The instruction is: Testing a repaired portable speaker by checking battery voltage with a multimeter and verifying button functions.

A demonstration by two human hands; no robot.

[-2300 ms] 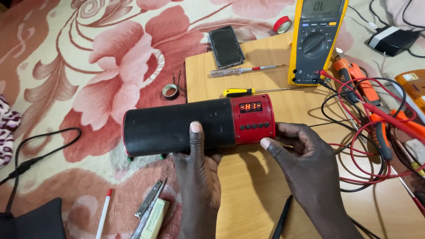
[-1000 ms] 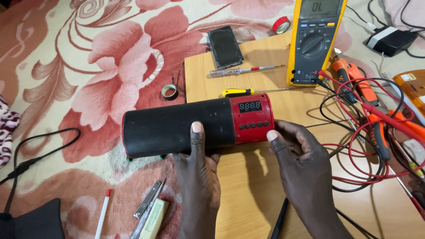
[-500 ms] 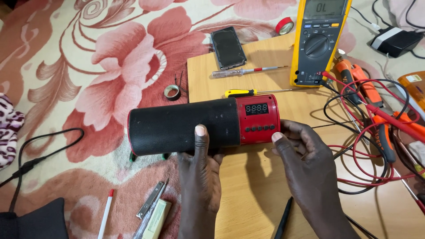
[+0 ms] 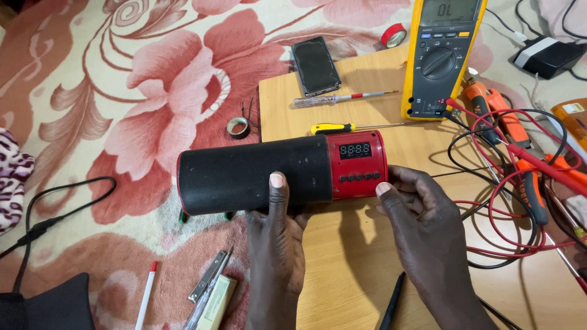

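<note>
- A pale wooden desk (image 4: 367,269) lies on a floral carpet (image 4: 122,91) of pink and cream.
- Counted: one cylindrical speaker (image 4: 281,168), one yellow multimeter (image 4: 443,58), one phone (image 4: 315,66), two screwdrivers, two tape rolls.
- The speaker lies on its side across the desk's left edge.
- Left hand (image 4: 275,244) grips its black mesh from below, thumb on top.
- Right hand (image 4: 422,232) cups its red end, thumb by the buttons.

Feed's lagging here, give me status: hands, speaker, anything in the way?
Left hand and right hand grip cylindrical speaker. Speaker lies across board edge. Yellow screwdriver just behind.
</note>
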